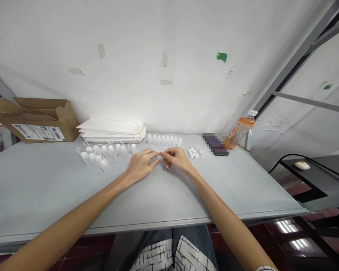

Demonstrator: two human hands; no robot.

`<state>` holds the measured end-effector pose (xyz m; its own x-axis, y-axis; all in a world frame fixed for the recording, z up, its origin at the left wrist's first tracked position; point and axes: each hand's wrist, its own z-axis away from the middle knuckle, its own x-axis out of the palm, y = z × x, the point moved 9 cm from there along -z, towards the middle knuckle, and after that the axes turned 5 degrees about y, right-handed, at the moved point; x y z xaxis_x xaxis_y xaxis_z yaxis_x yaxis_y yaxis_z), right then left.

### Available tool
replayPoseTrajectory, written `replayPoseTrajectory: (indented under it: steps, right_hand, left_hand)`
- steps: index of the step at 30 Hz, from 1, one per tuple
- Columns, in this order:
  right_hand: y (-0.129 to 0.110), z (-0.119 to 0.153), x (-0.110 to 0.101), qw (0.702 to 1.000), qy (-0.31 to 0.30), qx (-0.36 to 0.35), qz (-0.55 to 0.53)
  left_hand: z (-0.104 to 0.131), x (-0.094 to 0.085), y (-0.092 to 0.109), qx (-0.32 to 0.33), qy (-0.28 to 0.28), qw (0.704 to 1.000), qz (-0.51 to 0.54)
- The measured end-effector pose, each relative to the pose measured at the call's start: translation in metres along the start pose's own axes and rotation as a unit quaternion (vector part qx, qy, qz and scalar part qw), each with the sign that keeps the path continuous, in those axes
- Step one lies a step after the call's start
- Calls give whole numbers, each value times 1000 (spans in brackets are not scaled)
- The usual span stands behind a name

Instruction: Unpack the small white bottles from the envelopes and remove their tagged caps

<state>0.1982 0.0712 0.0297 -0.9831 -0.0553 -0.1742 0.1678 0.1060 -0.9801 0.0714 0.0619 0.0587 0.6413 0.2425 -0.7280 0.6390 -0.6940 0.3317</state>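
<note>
Close together at mid-table, both hands work on one small translucent plastic bottle (156,157). My left hand (141,164) is closed around it from the left, hiding much of it. The fingers of my right hand (176,159) are pinched at its right end; whether they hold a cap there cannot be made out. Just behind my hands stands a row of small white bottles (163,140). Several bottles with looped white straps (98,159) sit to the left. A small heap of white caps with straps (194,152) lies to the right of my right hand.
An open cardboard box (45,122) stands at the back left, beside a stack of white sheets or envelopes (111,130). At the back right are a dark phone (217,145) and a leaning bottle of orange drink (239,131). A white wall (186,105) rises behind the grey table (158,203).
</note>
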Motion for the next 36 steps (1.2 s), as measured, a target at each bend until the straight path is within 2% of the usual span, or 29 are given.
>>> replayPoseTrajectory:
  steps: [11,25,28,33,36]
  right_hand:
    - [6,-3,6,996,-3,2,-84]
    - [7,-4,7,998,-34,-9,-54]
    - [4,-4,6,998,-28,-18,-49]
    - [-1,-3,7,998,-32,-38,-37]
    - [-2,-3,6,998,-37,-46,-26]
  left_hand:
    - [1,11,-9,-70,-64,992,87]
    - [1,19,-19,-141,-97,969,178]
    - [1,22,-25,-172,-104,952,232]
    - [7,31,-35,-262,-152,898,319]
    - [8,31,-31,-271,-176,875,360]
